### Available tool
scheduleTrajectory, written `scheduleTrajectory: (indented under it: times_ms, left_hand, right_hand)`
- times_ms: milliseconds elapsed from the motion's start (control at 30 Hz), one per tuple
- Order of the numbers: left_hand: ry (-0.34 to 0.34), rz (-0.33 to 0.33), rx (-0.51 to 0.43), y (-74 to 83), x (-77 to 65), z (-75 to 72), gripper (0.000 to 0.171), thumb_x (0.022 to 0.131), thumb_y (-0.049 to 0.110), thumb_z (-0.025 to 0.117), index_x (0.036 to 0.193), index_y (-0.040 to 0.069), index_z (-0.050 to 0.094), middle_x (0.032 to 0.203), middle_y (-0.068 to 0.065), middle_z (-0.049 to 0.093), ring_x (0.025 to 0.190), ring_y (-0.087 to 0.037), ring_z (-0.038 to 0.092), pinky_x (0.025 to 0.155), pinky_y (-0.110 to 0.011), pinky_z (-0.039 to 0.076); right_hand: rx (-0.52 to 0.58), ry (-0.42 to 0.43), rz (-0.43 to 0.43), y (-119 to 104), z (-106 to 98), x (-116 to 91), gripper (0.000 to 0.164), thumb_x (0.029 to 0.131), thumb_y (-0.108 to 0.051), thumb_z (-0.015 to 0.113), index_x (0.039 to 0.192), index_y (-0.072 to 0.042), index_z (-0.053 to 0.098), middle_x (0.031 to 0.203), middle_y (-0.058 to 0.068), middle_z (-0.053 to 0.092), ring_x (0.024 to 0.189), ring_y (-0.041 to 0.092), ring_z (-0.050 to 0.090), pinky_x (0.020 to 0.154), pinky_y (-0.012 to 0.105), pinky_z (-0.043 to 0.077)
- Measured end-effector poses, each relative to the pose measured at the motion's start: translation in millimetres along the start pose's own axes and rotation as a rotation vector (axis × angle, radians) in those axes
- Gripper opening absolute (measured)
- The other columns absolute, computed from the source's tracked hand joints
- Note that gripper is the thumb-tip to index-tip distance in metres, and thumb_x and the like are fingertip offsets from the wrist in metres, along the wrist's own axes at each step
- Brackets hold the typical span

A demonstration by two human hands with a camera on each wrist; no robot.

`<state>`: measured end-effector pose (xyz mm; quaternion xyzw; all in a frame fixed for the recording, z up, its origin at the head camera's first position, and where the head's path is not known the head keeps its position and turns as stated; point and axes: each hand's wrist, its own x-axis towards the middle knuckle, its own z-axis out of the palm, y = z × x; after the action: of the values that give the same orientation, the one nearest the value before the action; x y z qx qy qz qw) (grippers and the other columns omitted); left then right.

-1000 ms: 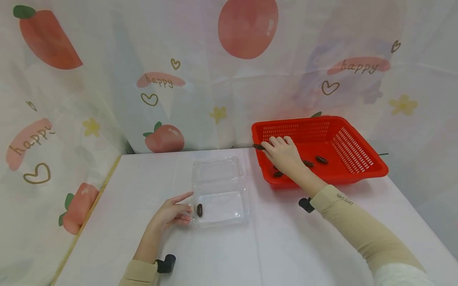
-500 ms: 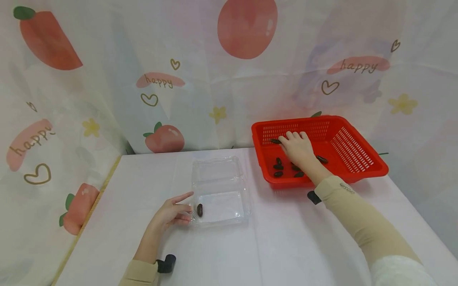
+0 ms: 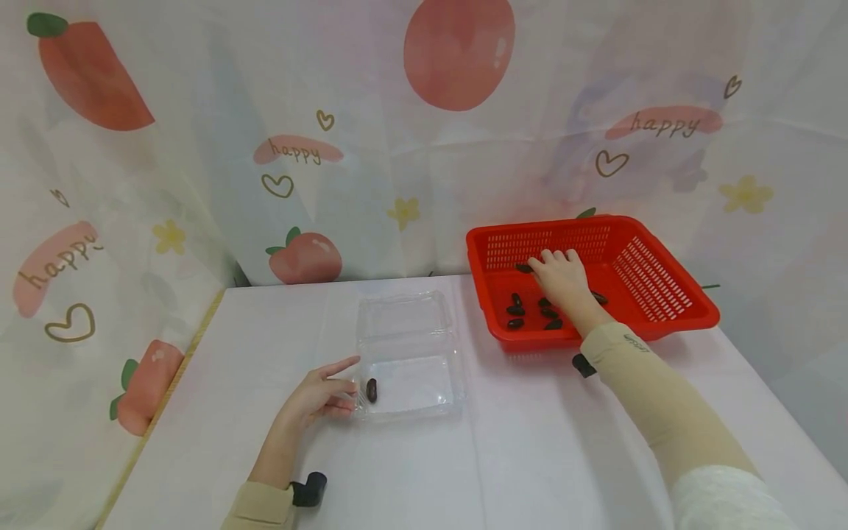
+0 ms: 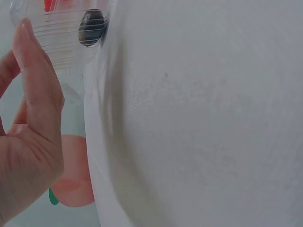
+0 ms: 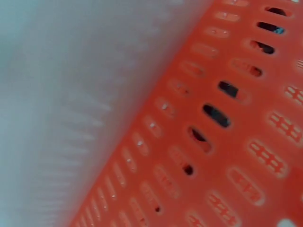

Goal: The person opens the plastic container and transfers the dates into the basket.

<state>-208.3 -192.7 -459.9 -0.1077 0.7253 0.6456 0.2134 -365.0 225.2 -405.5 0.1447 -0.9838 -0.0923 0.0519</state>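
Observation:
A clear hinged plastic box lies open on the table in the head view, with one dark brown, date-like oval piece at its left end. My left hand rests its fairly straight fingers against the box's left side. The left wrist view shows a fingertip at the clear wall, with the dark piece behind it. Inside the red basket, my right hand pinches another date-like piece at its fingertips. The right wrist view does not show that hand.
Several more dark pieces lie on the basket floor, some partly behind the right wrist. Through the slots of the basket wall, dark pieces show in the right wrist view. A printed curtain hangs behind the white table.
My right hand has moved from the basket's left rim rightward into the basket, the dark piece travelling with it. My left hand and the clear box have stayed in place.

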Motion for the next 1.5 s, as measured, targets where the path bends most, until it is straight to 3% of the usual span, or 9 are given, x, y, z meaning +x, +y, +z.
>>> scheduleTrajectory:
  times_ms: [233,1133,1267,1500]
  left_hand:
    - [0.01,-0.007,-0.002,-0.4,0.5,0.3,0.057,0.082,0.004,0.061,0.136,0.013,0.045,0.076,-0.007,0.062,0.05,-0.015,0.06,0.052,-0.027,0.055]
    - [-0.008,-0.002,-0.019,0.0,0.5,0.3,0.058,0.082,0.003,0.061,0.137,0.012,0.044,0.076,-0.007,0.062,0.05,-0.014,0.06,0.052,-0.027,0.055]
    - [-0.01,0.0,-0.02,-0.3,0.8,0.1,0.058,0.082,0.003,0.061,0.137,0.012,0.044,0.076,-0.008,0.062,0.05,-0.014,0.06,0.052,-0.027,0.055]
    - [-0.006,0.001,-0.016,-0.3,1.0,0.2,0.058,0.082,0.003,0.06,0.137,0.012,0.044,0.076,-0.007,0.062,0.05,-0.013,0.06,0.052,-0.027,0.055]
  right_hand:
    - [-0.003,-0.074,0.02,4,11,2,0.038,0.093,-0.023,0.052,0.128,-0.008,0.05,0.116,0.018,0.048,0.102,0.035,0.045,0.091,0.05,0.032]
    - [-0.051,-0.101,-0.039,0,13,1,0.031,0.091,-0.012,0.054,0.122,-0.012,0.057,0.112,0.018,0.051,0.099,0.035,0.048,0.087,0.048,0.034]
    - [0.012,-0.036,-0.002,1,12,0,0.03,0.09,-0.014,0.056,0.12,-0.01,0.056,0.11,0.018,0.05,0.099,0.036,0.047,0.088,0.05,0.033]
    - [0.076,0.221,0.059,-3,4,-2,0.029,0.09,-0.015,0.054,0.119,-0.009,0.052,0.108,0.017,0.05,0.098,0.035,0.048,0.089,0.051,0.034]
